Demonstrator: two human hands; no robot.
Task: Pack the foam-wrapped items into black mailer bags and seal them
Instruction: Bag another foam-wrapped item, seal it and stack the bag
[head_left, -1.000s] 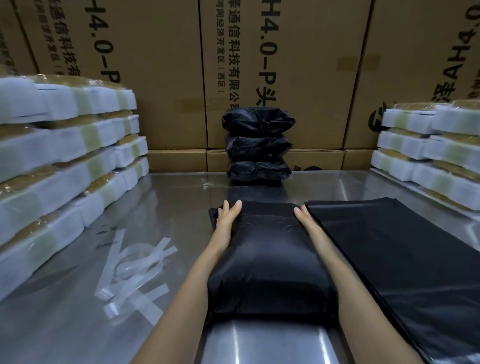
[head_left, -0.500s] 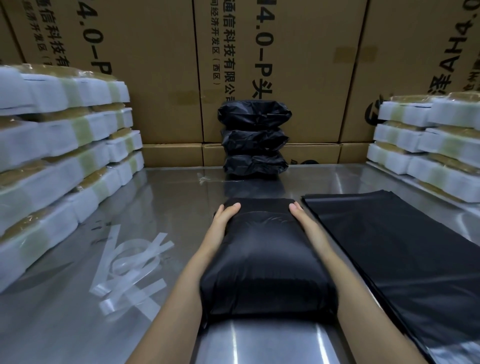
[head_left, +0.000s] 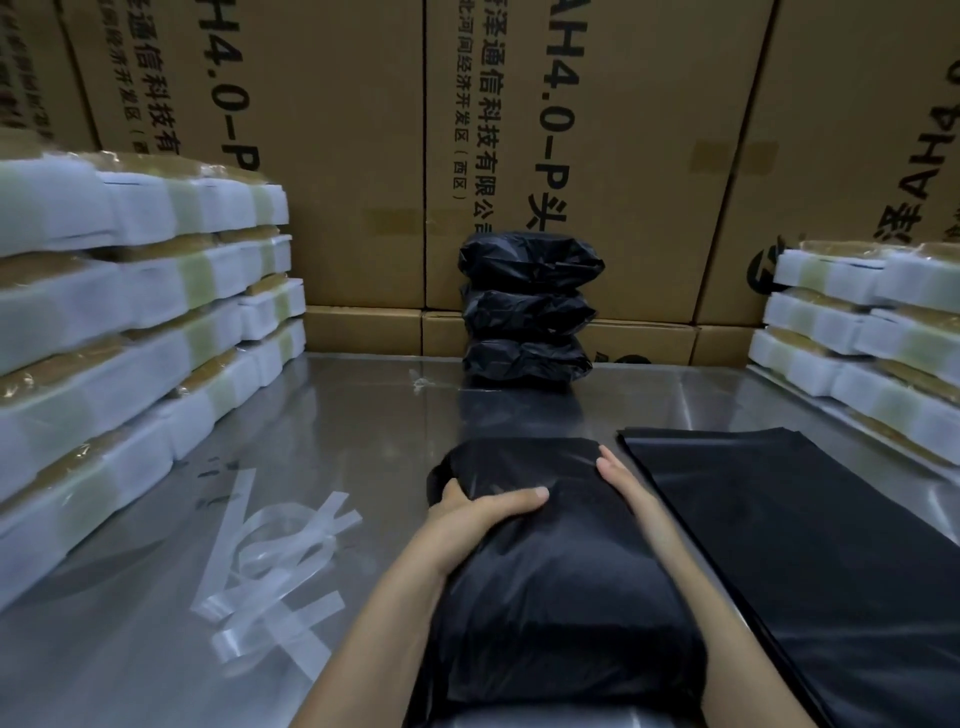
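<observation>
A filled black mailer bag (head_left: 550, 587) lies lengthwise on the steel table (head_left: 363, 426) in front of me. My left hand (head_left: 478, 512) grips its far left corner, thumb across the top and fingers curled round the side. My right hand (head_left: 621, 480) rests flat along the bag's far right edge with straight fingers. Three packed black bags (head_left: 527, 312) are stacked at the back against the cartons. Foam-wrapped items are piled at the left (head_left: 130, 322) and at the right (head_left: 872, 332). A flat pile of empty black mailer bags (head_left: 810, 540) lies to the right of the filled one.
Peeled clear sealing strips (head_left: 270, 566) lie in a loose heap on the table left of the bag. Tall brown cartons (head_left: 571, 130) form a wall along the back. Bare steel shows between the filled bag and the stacked bags.
My left hand has shifted from lying flat along the bag's left side to gripping its far left corner. The view has moved closer and lower; the bag's far end looks lifted slightly.
</observation>
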